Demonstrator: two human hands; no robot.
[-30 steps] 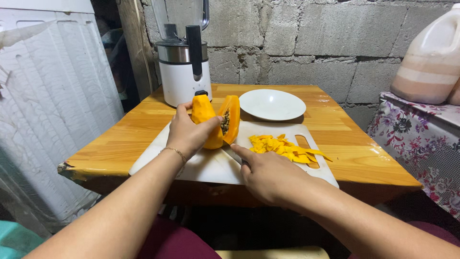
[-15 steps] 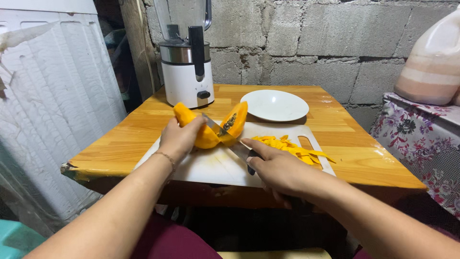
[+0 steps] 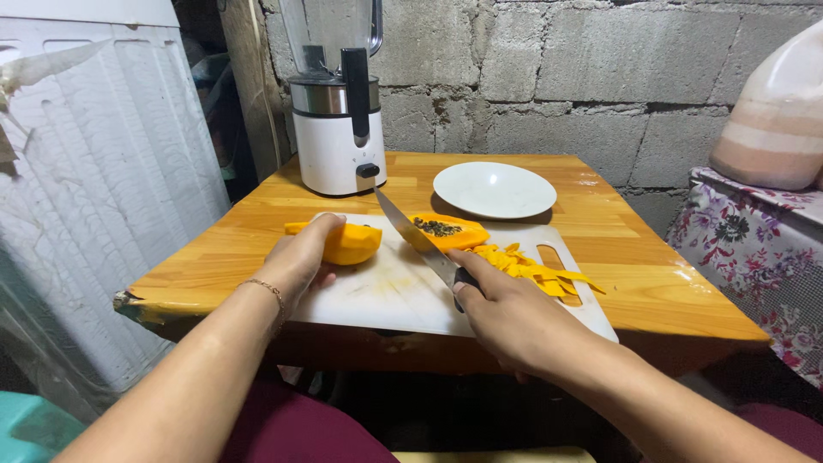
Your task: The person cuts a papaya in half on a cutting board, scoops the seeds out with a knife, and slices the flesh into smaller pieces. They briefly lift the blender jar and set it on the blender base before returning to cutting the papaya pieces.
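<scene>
left hand [image 3: 300, 261] resting palm-down on the peeled orange papaya half [image 3: 341, 243], grip curled over its near end, pressing it flat against the white plastic cutting board [image 3: 386, 296]. right hand [image 3: 506, 313] closed around the dark handle of the long steel kitchen knife [image 3: 410, 233], grip tight on it, forefinger stretched along the top; blade raised off the board and angled up and away toward the far left, tip just in front of the blender base. between blade and plate, the other papaya half [image 3: 447, 230] lying cut face up, black seeds showing in its hollow, apart from the held half and on the far side of the blade. just right of that, a heap of yellow-orange peel strips [image 3: 531, 270] spread on the board beside its oblong handle slot, near the right hand's knuckles. board set squarely on the honey-coloured wooden counter [image 3: 634, 283], near edge close to the counter's front rim. farther back, a round white plate [image 3: 495, 190] with nothing on it, and to its left a white-based blender with clear jug and black handle [image 3: 336, 111] at the far corner. behind everything, a grey concrete block wall [image 3: 583, 77]. thin bracelet [image 3: 266, 291] on the left wrist. to the right, a flowered cloth [image 3: 754, 240] under a large pale plastic jug [image 3: 771, 120].
</scene>
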